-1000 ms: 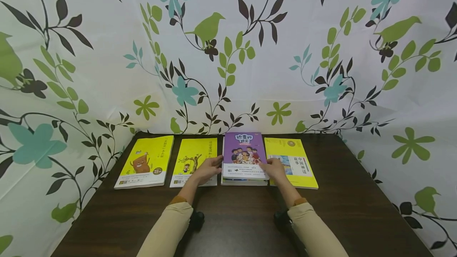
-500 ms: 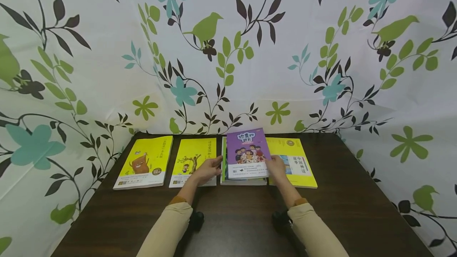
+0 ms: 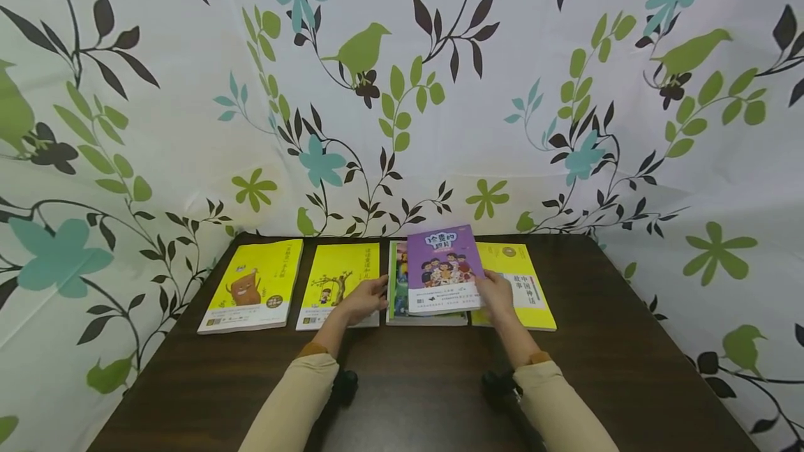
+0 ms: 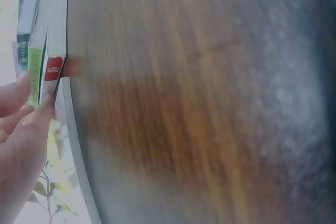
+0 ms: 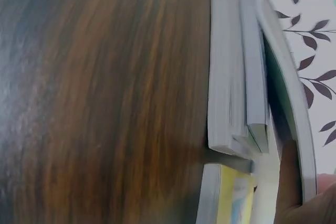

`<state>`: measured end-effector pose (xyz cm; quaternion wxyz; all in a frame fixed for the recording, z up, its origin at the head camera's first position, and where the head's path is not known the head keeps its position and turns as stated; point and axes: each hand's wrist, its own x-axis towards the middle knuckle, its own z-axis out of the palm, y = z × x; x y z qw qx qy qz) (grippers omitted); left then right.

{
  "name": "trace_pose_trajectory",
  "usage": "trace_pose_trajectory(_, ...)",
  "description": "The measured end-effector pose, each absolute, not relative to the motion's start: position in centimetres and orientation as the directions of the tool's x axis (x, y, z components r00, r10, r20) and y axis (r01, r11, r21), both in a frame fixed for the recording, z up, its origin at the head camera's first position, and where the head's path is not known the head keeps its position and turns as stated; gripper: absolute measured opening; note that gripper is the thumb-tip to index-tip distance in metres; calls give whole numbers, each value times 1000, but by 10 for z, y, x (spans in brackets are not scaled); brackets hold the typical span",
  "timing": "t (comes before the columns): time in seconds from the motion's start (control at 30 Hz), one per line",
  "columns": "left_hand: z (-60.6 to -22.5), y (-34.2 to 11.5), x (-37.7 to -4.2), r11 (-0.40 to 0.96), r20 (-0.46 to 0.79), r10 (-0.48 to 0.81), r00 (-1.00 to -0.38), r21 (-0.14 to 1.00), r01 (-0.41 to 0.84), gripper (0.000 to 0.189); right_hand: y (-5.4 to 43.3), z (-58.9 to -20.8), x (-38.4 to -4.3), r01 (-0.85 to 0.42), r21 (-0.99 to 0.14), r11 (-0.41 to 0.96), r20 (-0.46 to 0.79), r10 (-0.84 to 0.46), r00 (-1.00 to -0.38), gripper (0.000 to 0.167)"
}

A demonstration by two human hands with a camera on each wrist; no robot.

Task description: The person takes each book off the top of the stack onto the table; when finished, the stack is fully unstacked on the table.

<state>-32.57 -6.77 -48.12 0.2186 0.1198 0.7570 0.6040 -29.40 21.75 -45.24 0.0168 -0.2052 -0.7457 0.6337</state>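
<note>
Left of centre in the frame, the left hand point(image 3: 361, 303) rests loosely extended fingers against the spines of a stack of books point(image 3: 433, 322); at centre, a purple paperback with children on its cover point(image 3: 442, 267) tilts over that stack, its lower right edge pinched by the right hand point(image 3: 499, 296), partly covering the yellow Chinese myth storybook point(image 3: 527, 295) at centre right. Held by one edge, the paperback could sag or slip, or its left edge could drag the green-edged book point(image 3: 400, 291) beneath askew. Compared with half a second ago, the paperback sits farther right, baring more of that book.
</note>
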Motion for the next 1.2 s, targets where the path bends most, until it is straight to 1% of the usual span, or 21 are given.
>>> trace_pose_trajectory(0.1,-482,-67,-325,270,-205,432,-878,959,-92,71,222,-450,-291,272,-959,77,-233,330,-915,51)
trace_pose_trajectory(0.2,-480,-65,-326,308,-219,411,-885,947,-91,70,227,-447,-290,253,-965,70,-217,330,-919,51)
trace_pose_trajectory(0.37,-477,-63,-325,336,-203,412,-888,940,-59,67,231,-442,-287,235,-971,52,-204,338,-919,50)
trace_pose_trajectory(0.67,-476,-64,-323,327,-207,429,-880,943,-62,65,244,-444,-282,248,-969,-3,-232,369,-900,50)
trace_pose_trajectory(0.9,-477,-64,-324,319,-209,424,-881,945,-71,64,254,-444,-283,187,-982,-28,-184,381,-906,47)
trace_pose_trajectory(1.07,-479,-64,-324,316,-216,424,-880,946,-79,65,263,-440,-278,183,-980,-79,-199,379,-904,49)
trace_pose_trajectory(1.2,-479,-64,-324,321,-215,424,-880,944,-76,65,270,-438,-274,190,-978,-90,-210,377,-902,51)
